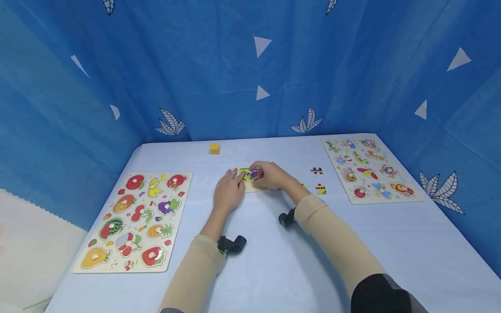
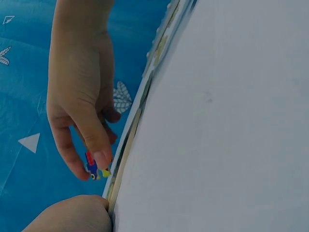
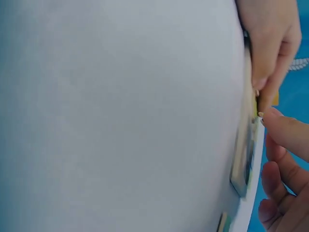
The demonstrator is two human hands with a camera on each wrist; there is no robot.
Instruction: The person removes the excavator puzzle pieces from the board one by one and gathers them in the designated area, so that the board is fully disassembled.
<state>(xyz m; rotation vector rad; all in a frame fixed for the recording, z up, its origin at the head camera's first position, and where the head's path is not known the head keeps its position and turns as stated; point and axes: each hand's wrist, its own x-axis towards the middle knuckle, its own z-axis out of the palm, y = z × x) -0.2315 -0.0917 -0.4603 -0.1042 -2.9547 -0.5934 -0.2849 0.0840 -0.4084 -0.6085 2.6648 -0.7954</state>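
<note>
A small wooden jigsaw board (image 1: 250, 188) with a yellow-green picture lies at mid-table, partly covered by both hands. My left hand (image 1: 228, 191) rests at its left side, with extended fingers touching the board. My right hand (image 1: 272, 176) is over the board's right part. Between its thumb and fingers it pinches a blue and red jigsaw piece (image 2: 91, 166), held tilted close above the board. In the right wrist view, the thumb (image 3: 285, 126) of the right hand is right by the left fingertips.
Loose jigsaw pieces (image 1: 321, 189) lie to the right of the board. A fruit puzzle board (image 1: 178, 217) is at the left, and an insect puzzle board (image 1: 354, 174) at the far right. Behind the hands sits a yellow cube (image 1: 214, 149). A blue curtain (image 1: 219, 65) encloses the table.
</note>
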